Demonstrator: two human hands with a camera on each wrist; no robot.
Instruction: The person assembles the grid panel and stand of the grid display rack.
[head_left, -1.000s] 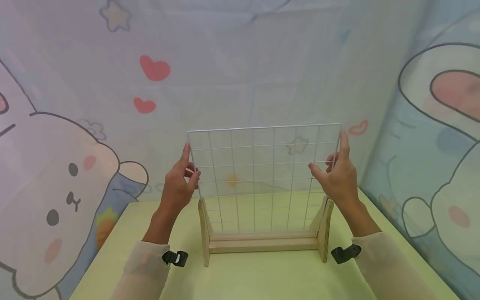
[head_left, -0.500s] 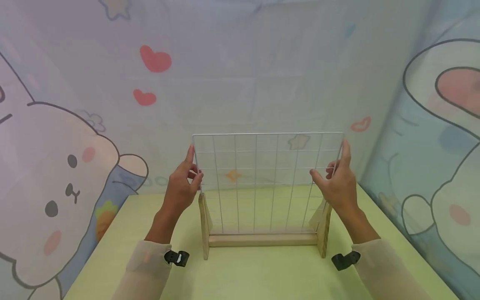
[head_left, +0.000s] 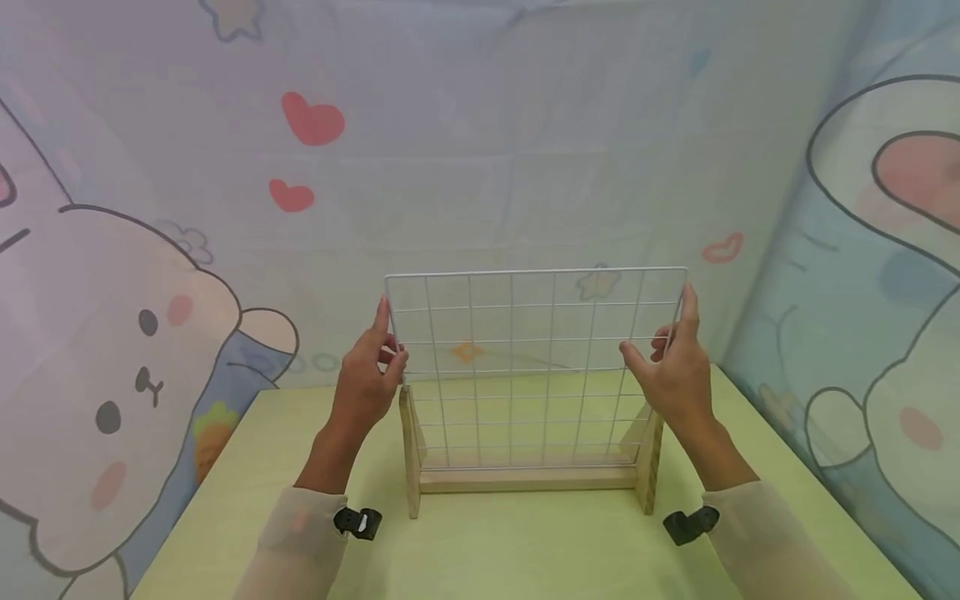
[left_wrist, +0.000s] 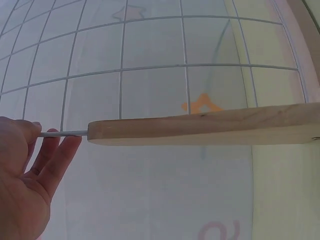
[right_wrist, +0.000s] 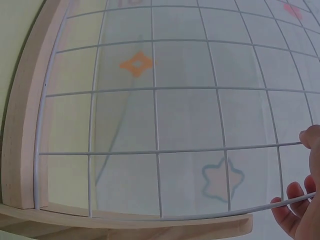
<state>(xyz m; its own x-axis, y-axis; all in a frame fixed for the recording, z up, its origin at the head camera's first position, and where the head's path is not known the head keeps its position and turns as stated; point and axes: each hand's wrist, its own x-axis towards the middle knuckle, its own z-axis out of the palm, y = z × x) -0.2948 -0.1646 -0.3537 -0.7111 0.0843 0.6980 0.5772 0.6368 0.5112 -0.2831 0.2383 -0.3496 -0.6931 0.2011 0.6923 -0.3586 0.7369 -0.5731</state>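
Note:
A white wire grid panel (head_left: 525, 272) stands upright in a wooden stand (head_left: 525, 481), its lower edge at the crossbar between two side uprights. My left hand (head_left: 365, 375) pinches the panel's left side wire above the left upright, index finger pointing up along it. In the left wrist view, the thumb and fingers meet on that wire just beyond the end of the wooden upright (left_wrist: 200, 129). On the opposite side my right hand (head_left: 681, 371) holds the right side wire, fingers curled behind it. The right wrist view shows its thumb in front, near a cross wire.
The stand rests on a pale yellow-green table (head_left: 525, 550). A cloth backdrop (head_left: 510, 108) printed with hearts, stars and cartoon rabbits rises behind and at both sides. Black straps (head_left: 692, 524) sit around both sleeved wrists.
The grid panel has come down relative to the stand, lowered by both hands, and its bottom edge now meets the crossbar. Over the last half second it barely moves. The head view has tilted slightly.

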